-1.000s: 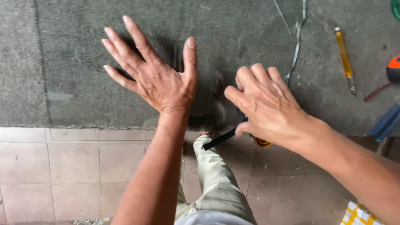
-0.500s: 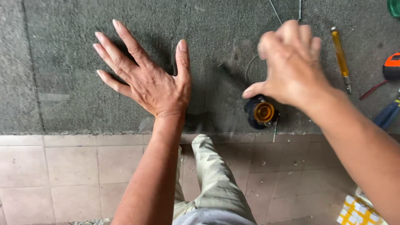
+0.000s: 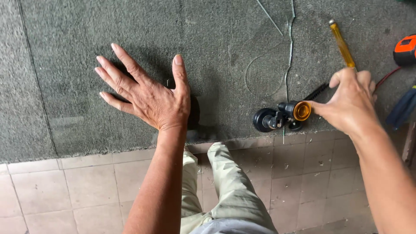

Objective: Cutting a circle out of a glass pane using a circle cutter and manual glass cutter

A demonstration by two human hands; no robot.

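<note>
My left hand (image 3: 147,95) lies flat on the grey felt mat (image 3: 65,65), palm down with the fingers spread and nothing in it. A dark round shape (image 3: 195,113) shows just past its wrist, partly hidden. My right hand (image 3: 351,102) pinches the orange knob of a black tool with a round base (image 3: 279,117). The tool lies on the mat near its front edge. Thin curved and straight lines (image 3: 288,52), like the edges of a clear sheet, run across the mat behind the tool.
A yellow-handled tool (image 3: 342,43) lies behind my right hand. An orange tape measure (image 3: 405,50) and a blue-handled tool (image 3: 403,108) sit at the far right. Below the mat are a pale tiled floor (image 3: 65,190) and my trouser leg (image 3: 234,186).
My right hand lifted off the mat, moved right and took the tool's orange end. The tool now lies uncovered, further right. My left hand stayed flat.
</note>
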